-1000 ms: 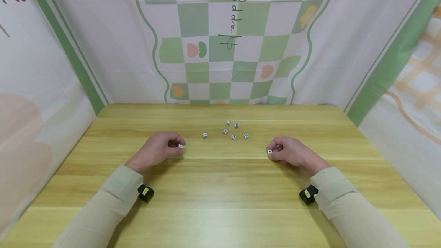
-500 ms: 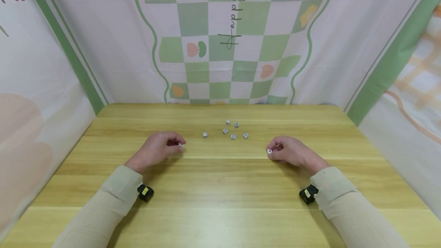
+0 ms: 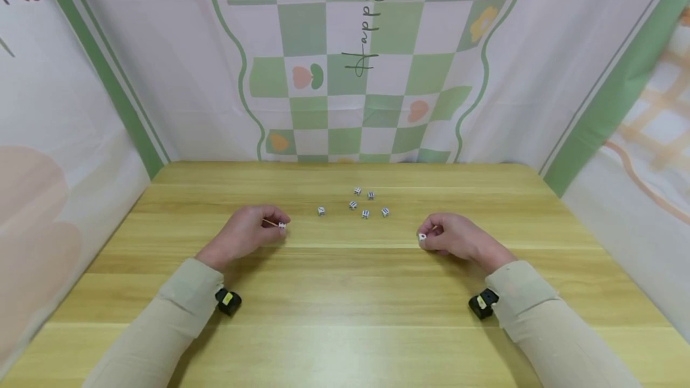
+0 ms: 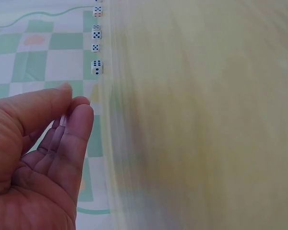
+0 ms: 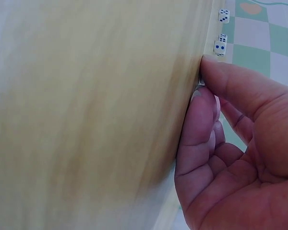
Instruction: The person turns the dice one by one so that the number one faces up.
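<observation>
My left hand (image 3: pixel 250 232) pinches a small white die (image 3: pixel 282 226) between thumb and fingertips, low over the left part of the table. In the left wrist view the thumb and fingers of the left hand (image 4: pixel 48 139) come together and hide that die. On the other side, my right hand (image 3: pixel 455 235) grips a second white die (image 3: pixel 422 237) by its fingertips, close to the tabletop. The right wrist view shows the right hand (image 5: pixel 230 143) with its fingertips at the table surface, its die mostly covered. Between the hands, further back, lie several loose dice (image 3: pixel 365 214) with dark pips.
One die (image 3: pixel 321 211) lies apart, left of the loose group. The wooden table (image 3: pixel 345 292) ends at the back against a hanging cloth (image 3: pixel 347 106) with green checks. Cloth panels also stand at both sides. A small black device (image 3: pixel 228 302) sits at each wrist.
The die in the left hand has turned between the fingers and shifted slightly up, showing a different face. The right hand and the loose dice stay where they were.
</observation>
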The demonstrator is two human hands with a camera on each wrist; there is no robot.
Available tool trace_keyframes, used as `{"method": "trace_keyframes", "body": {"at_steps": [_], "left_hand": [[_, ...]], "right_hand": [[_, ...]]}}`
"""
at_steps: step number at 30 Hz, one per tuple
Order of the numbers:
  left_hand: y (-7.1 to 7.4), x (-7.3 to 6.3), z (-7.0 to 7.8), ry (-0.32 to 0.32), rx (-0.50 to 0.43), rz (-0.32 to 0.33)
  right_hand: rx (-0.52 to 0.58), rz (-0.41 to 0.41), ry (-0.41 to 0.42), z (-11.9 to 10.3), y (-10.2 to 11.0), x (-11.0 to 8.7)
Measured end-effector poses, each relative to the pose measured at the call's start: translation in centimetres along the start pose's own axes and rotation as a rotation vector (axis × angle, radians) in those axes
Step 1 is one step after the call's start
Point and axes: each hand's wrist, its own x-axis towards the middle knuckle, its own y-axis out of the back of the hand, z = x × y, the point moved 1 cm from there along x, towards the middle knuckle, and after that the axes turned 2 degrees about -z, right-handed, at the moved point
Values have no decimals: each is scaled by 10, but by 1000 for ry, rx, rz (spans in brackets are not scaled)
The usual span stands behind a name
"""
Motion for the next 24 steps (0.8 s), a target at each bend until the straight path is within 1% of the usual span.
{"method": "trace_keyframes", "body": {"at_steps": [6,12,17,24], "left_hand": [[0,0,0,13,18,5],[0,0,0,7,39,10],[0,0,1,14,32,5],[-1,0,1,17,-8,-4]], "right_hand": [[-4,-1,2,0,0,0],[-4,-2,0,-1,1,1],[3,-4,0,-1,1,1],[0,-7,0,0,0,2]]}}
